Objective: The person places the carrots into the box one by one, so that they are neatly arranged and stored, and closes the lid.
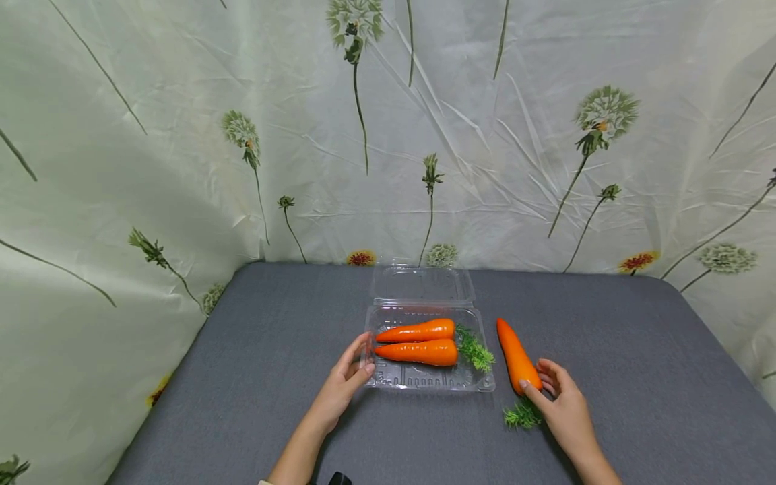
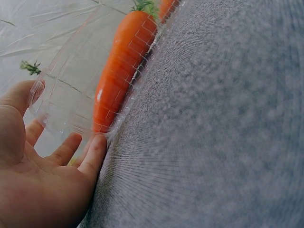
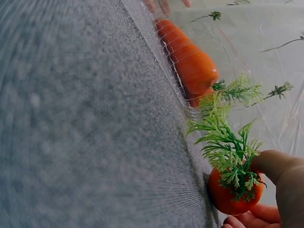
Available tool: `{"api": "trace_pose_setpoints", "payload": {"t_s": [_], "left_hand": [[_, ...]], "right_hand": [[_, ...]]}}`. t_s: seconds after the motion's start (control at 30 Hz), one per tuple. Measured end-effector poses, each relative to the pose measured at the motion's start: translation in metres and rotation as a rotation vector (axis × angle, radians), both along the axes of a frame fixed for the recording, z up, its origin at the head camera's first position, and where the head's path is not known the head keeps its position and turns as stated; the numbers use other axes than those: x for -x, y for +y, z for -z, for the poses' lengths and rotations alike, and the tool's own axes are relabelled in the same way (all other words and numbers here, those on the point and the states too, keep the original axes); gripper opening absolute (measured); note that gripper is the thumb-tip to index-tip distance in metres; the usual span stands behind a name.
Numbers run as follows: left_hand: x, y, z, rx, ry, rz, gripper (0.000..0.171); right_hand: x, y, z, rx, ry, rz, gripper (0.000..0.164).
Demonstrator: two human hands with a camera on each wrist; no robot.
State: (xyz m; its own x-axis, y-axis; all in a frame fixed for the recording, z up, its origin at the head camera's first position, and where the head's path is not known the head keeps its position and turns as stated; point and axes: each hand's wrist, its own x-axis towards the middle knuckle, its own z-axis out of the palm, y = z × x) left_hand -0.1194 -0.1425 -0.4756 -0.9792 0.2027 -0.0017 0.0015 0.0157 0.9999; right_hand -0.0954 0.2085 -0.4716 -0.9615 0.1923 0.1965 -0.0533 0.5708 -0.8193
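One carrot (image 1: 514, 353) lies to the right of the clear container (image 1: 418, 382), near its side wall but apart from it. The right hand (image 1: 564, 407) is the nearer of the hands: its thumb and fingers grip the carrot's thick end. The left hand (image 1: 341, 389) touches the container's opposite side, fingers spread and relaxed. The carrot's long axis points away from the person, tip far and slightly left — roughly crosswise to the two carrots (image 1: 415, 352) inside, whose tips point left. The hinged lid (image 1: 423, 284) lies folded back on the far side.

The head view gives the gripped carrot's full length. The right wrist view shows it end-on, leafy top (image 3: 232, 147) foremost; contact with the counter (image 1: 291, 323) cannot be confirmed there. The left wrist view adds one detail — the lowest fingertip sits at the container's base, close to the counter.
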Motion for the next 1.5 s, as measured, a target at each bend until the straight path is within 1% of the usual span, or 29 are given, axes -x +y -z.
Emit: {"api": "trace_pose_setpoints", "payload": {"t_s": [0.17,0.3,0.33,0.37,0.53,0.57,0.6,0.73,0.83,0.93,0.97,1.0,1.07,1.13,1.23,1.33,1.43,1.5], "left_hand": [[0.000,-0.001,0.001,0.002,-0.002,0.002,0.055],[0.001,-0.002,0.002,0.006,-0.004,0.006,0.056],[0.001,-0.002,0.002,0.003,-0.005,0.006,0.056],[0.000,-0.001,-0.001,0.001,-0.007,0.008,0.056],[0.000,0.000,-0.002,-0.005,-0.020,0.008,0.056],[0.000,0.000,-0.002,-0.003,-0.018,0.008,0.056],[0.001,-0.001,0.001,-0.001,-0.015,0.006,0.056],[0.001,-0.001,0.003,0.003,0.001,0.004,0.056],[0.001,-0.002,0.003,0.005,-0.001,0.004,0.056],[0.001,-0.001,0.001,0.007,-0.019,0.003,0.056],[0.001,-0.001,0.000,0.003,-0.027,0.003,0.056],[0.000,-0.001,-0.002,-0.001,-0.032,0.005,0.056],[-0.002,0.000,-0.008,-0.005,-0.031,0.010,0.056],[-0.004,0.001,-0.014,-0.009,-0.032,0.015,0.056],[-0.006,0.003,-0.021,0.000,-0.032,0.018,0.056],[-0.007,0.003,-0.023,0.003,-0.042,0.014,0.056],[-0.007,0.003,-0.024,0.007,-0.042,0.010,0.056],[-0.007,0.003,-0.024,0.007,-0.043,0.010,0.056]], "right_hand": [[0.000,0.000,-0.002,-0.015,-0.050,0.027,0.048],[-0.001,0.000,-0.004,0.031,-0.063,0.038,0.045],[-0.001,0.000,-0.005,0.043,-0.073,0.049,0.045],[-0.001,0.000,-0.006,0.049,-0.079,0.062,0.046],[-0.002,0.000,-0.011,0.042,-0.096,0.136,0.047],[-0.002,0.000,-0.013,0.044,-0.090,0.142,0.047],[-0.002,-0.001,-0.014,0.058,-0.082,0.146,0.046],[-0.001,-0.001,-0.018,0.155,-0.038,0.129,0.045],[0.003,0.001,-0.012,0.239,0.017,0.097,0.047],[0.008,0.004,-0.007,0.259,0.063,0.066,0.049],[0.010,0.005,-0.004,0.284,0.085,0.049,0.049],[0.011,0.005,-0.005,0.281,0.097,0.045,0.049],[0.012,0.001,-0.012,0.287,0.123,0.036,0.047],[0.013,-0.004,-0.020,0.319,0.152,0.033,0.045],[0.012,-0.014,-0.038,0.353,0.154,0.044,0.043],[0.015,-0.021,-0.048,0.397,0.150,0.038,0.043],[0.019,-0.025,-0.054,0.438,0.160,0.014,0.044],[0.023,-0.029,-0.056,0.446,0.169,0.002,0.044]]}}
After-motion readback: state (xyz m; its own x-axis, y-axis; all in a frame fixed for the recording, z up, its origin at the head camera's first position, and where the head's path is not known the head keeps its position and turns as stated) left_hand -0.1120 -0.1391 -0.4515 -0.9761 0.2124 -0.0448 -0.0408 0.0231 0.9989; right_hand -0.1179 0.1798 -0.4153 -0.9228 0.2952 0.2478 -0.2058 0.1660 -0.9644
